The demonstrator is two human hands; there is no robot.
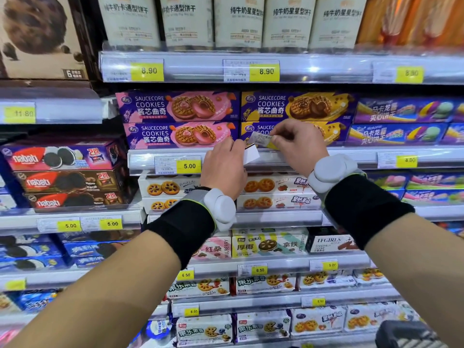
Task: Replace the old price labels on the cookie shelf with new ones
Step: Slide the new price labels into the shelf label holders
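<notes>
Both hands are raised at the clear price rail (288, 159) below the purple Saucecore cookie boxes (178, 135). My right hand (298, 144) pinches a price label (261, 139) with a yellow corner, held just above the rail. My left hand (224, 167) grips a small stack of white labels (251, 154), blank backs showing, right beside it. A 5.00 label (178, 165) sits in the rail left of my left hand. Both wrists wear black bands with white sensors.
Shelves of cookie boxes fill the view, each with a rail of yellow price labels: 8.90 (252, 70) above, 4.00 (398, 160) to the right, 6.50 (252, 269) below. Nabati boxes (65, 172) stand left. A dark basket edge (406, 334) shows at bottom right.
</notes>
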